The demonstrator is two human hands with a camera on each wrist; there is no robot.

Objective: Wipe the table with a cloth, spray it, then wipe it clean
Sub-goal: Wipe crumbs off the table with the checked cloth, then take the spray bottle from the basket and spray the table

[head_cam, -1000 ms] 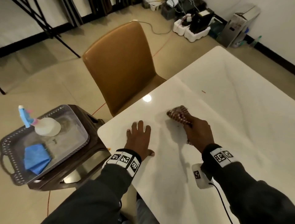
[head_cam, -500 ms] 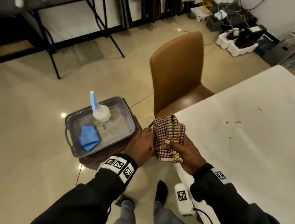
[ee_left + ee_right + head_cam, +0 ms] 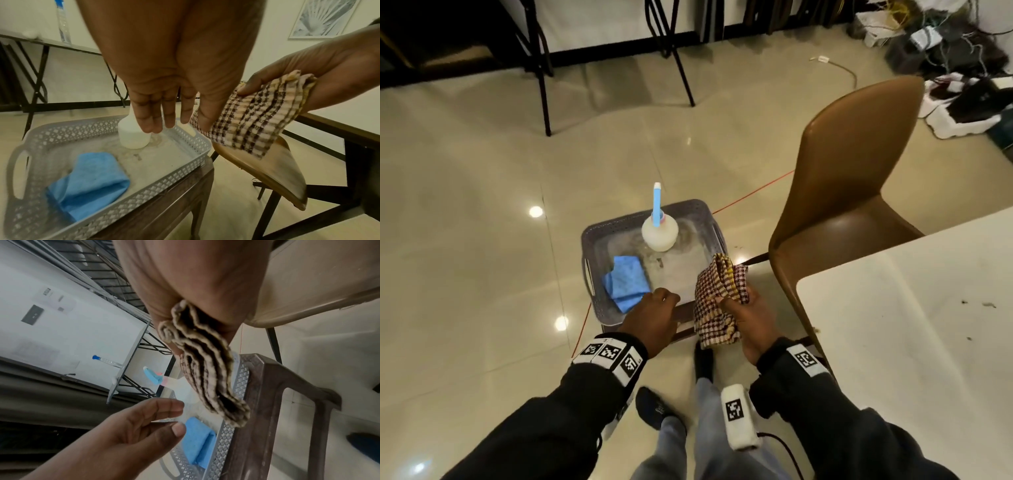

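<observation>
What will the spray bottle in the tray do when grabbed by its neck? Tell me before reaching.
The spray bottle probably stays rigid: its white body holds a round shape. It may tip if nudged high, given the tall blue nozzle. Its weight cannot be judged; the fill level is hidden.

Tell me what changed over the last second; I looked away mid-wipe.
The right hand lifted the checked cloth off the table and carried it toward the tray. The left hand left the tabletop and reaches over the tray, empty. Spray bottle and blue cloth stayed put.
</observation>
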